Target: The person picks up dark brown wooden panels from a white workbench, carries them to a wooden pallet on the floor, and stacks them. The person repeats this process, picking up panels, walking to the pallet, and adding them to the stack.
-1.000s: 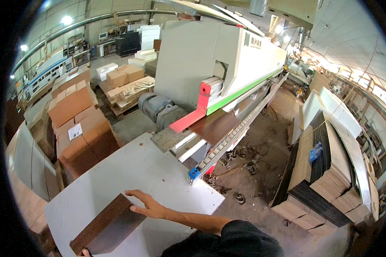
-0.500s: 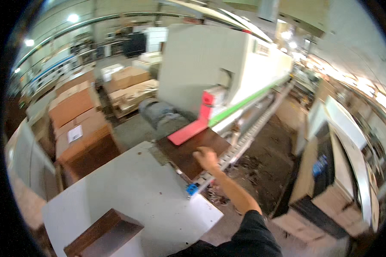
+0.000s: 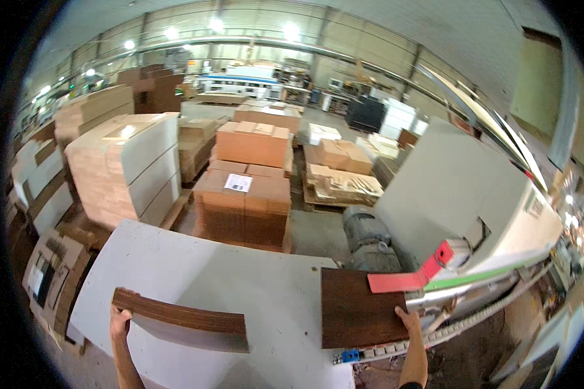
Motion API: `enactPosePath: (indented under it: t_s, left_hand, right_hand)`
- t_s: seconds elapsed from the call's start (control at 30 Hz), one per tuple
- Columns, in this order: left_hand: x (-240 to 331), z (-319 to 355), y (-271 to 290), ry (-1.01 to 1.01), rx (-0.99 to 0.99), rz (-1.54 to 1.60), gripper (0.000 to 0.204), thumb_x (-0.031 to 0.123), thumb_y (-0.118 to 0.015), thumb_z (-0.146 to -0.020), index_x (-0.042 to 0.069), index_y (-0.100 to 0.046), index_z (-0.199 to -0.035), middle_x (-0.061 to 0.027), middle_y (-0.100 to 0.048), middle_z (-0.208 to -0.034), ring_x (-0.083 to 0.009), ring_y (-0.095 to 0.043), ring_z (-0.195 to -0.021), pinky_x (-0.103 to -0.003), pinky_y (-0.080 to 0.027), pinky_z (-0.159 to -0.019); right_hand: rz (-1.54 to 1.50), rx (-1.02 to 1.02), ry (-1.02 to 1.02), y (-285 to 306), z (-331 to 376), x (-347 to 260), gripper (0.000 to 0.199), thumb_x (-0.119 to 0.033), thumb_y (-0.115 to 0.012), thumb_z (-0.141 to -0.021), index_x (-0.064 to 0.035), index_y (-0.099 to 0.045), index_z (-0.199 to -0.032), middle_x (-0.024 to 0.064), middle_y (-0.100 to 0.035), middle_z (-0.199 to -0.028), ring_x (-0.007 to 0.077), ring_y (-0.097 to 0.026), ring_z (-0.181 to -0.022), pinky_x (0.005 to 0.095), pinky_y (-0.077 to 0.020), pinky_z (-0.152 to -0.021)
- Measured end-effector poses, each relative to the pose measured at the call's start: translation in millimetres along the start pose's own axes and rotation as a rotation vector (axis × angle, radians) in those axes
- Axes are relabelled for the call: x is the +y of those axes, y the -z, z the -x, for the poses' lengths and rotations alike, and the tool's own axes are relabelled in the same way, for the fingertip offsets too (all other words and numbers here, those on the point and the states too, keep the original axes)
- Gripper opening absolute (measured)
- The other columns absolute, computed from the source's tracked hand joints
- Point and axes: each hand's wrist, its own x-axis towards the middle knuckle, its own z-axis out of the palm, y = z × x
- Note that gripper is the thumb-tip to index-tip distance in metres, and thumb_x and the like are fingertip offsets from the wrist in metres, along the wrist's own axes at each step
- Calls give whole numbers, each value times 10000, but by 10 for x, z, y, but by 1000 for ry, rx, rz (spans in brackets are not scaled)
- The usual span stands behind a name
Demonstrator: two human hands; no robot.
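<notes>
My left hand (image 3: 120, 321) is closed around the left end of a stack of dark brown panels (image 3: 183, 318) at the near left of a white table (image 3: 285, 275). A single dark brown panel (image 3: 353, 311) lies flat at the table's right end, partly under a red angled bar (image 3: 402, 282). My right hand (image 3: 409, 321) grips the right edge of that panel, its fingers bent over the edge. Beneath the panel's near side runs a segmented chain track (image 3: 428, 345) with a blue end piece (image 3: 350, 356).
A large pale machine housing (image 3: 454, 194) with a green rail stands at the right, beside a grey motor (image 3: 370, 240). Beyond the table are brown cartons (image 3: 243, 204) and a tall pallet stack of boards (image 3: 126, 168).
The view has swung left. My left hand has come into view and taken hold of the panel stack. My right hand has moved to the single panel's right edge; that panel reaches further over the table.
</notes>
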Motion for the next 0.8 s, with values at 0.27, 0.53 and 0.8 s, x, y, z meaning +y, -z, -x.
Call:
enactPosePath:
  t_s: [0.27,0.53,0.8]
  left_hand:
    - [237,26,-194,-34,36,-29,879,583,-939,-497,54,-567,-1093,4,-582,-952,-126,-556,-917,-316,-468,-786]
    - [319,20,-191,-12,17,34,778,419,-966,-492,72,-591,-1080,5,-586,-949,-134,-543,-920,-318,-447,-807]
    - [415,-15,-226,-5,-8,-58,832,495,-950,-498,53,-611,-1115,-69,-645,-1064,-218,-594,-1043,-403,-479,-902]
  right_hand:
    - [-814,-143,146,-767,751,-910,653,-362,-804,-831,61,-561,-1265,136,-639,-1150,284,-594,-1055,405,-481,-896]
    - [-677,56,106,-1669,1222,-1569,513,-518,-620,-941,-7,-600,-900,18,-565,-808,141,-498,-777,325,-435,-702]
    - [-913,163,361,-2311,2261,-2619,424,-410,-539,-1007,-60,-461,-780,-35,-408,-743,98,-370,-715,277,-321,-621]
